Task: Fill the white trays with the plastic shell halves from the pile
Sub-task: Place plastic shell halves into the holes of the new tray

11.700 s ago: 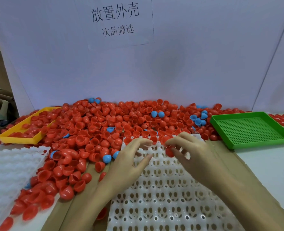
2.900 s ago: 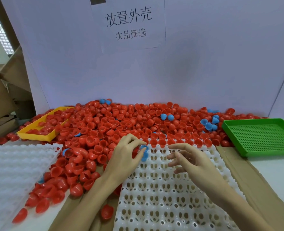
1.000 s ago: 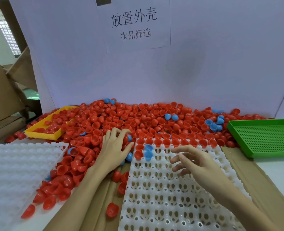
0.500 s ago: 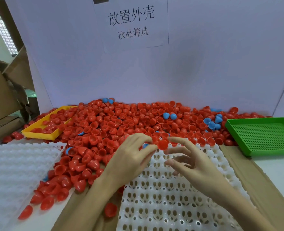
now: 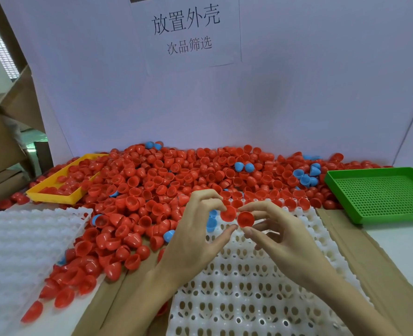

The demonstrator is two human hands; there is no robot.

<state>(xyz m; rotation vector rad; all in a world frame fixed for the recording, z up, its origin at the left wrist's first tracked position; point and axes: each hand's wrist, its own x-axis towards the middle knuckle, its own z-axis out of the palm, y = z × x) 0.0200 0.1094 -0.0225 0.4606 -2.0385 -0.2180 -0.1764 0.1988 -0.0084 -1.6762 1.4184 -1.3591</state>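
A big pile of red shell halves (image 5: 166, 180) with a few blue ones covers the back of the table. In front of me lies a white tray (image 5: 244, 287) full of round pockets; its far row holds red halves and two blue halves (image 5: 211, 224) sit behind my left hand. My left hand (image 5: 195, 234) pinches a red shell half (image 5: 227, 213) between thumb and fingers above the tray. My right hand (image 5: 280, 236) pinches a second red shell half (image 5: 245, 219) right beside it, the two almost touching.
A second white tray (image 5: 24, 241) lies at the left. A yellow tray (image 5: 55, 197) with red halves sits at the back left, and a green perforated tray (image 5: 382, 192) at the right. Brown cardboard (image 5: 360, 253) lies under the middle tray. A white board with a printed sign stands behind.
My left hand came back from the pile holding a red half. My right hand, which held nothing before, now pinches a second red half next to it.
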